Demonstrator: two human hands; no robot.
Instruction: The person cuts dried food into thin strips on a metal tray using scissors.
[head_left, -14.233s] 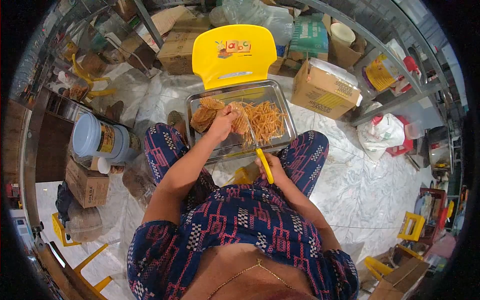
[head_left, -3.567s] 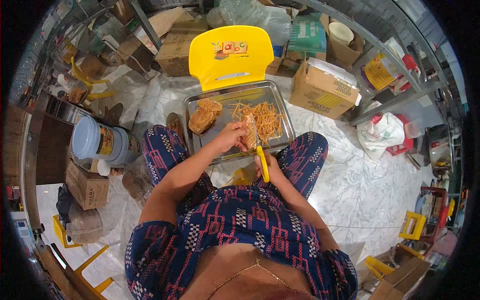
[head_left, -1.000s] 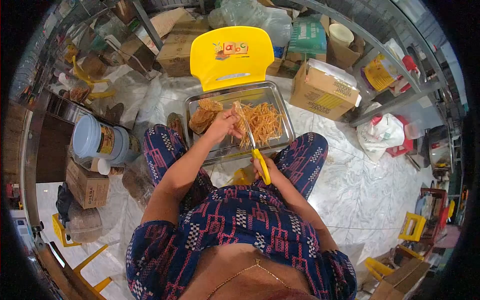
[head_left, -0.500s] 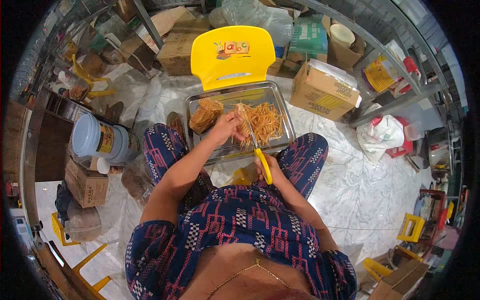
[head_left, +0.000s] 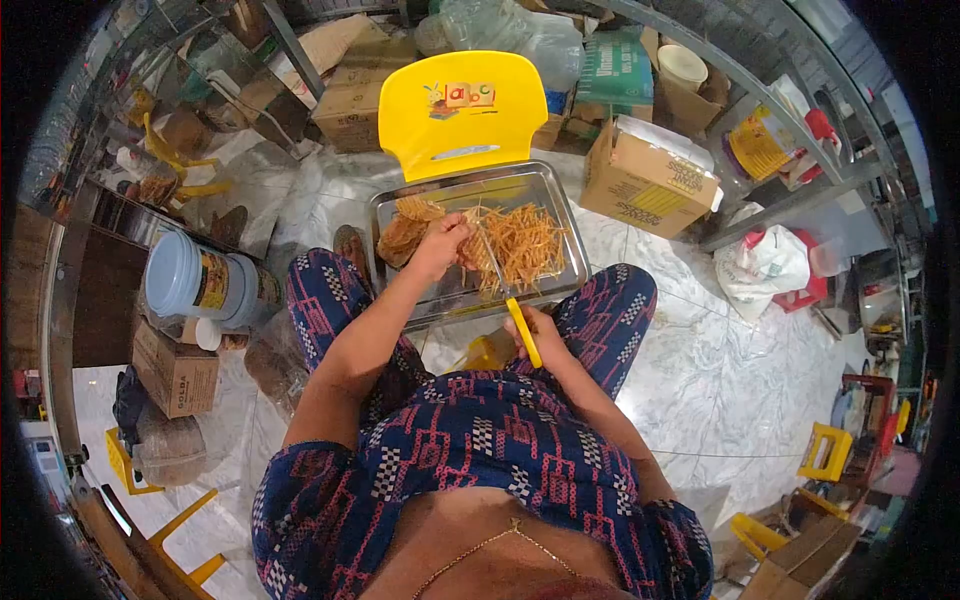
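Observation:
My left hand (head_left: 440, 246) is closed on a thin orange-brown dried piece above the middle of a shiny metal tray (head_left: 394, 314). Yellow-handled scissors (head_left: 523, 333) are in my right hand (head_left: 543, 342), their blades pointing up and away across the tray to the piece by my left fingers. To the right of the blades lies a heap of thin orange-brown strips (head_left: 530, 245). Larger flat dried pieces (head_left: 401, 240) are stacked at the tray's left, partly behind my left hand. The exact kind of this dried food cannot be made out.
Under the tray is a yellow chair (head_left: 462, 130), its backrest rising on the far side. A cardboard box (head_left: 645, 185) stands to the right, and a white bag (head_left: 765, 275) farther right. Pale blue buckets (head_left: 185, 275) and another cardboard box (head_left: 172, 370) are on the left.
My left hand has shifted slightly left and toward me. The scissors have tilted a little to the left, and their blades look closer together.

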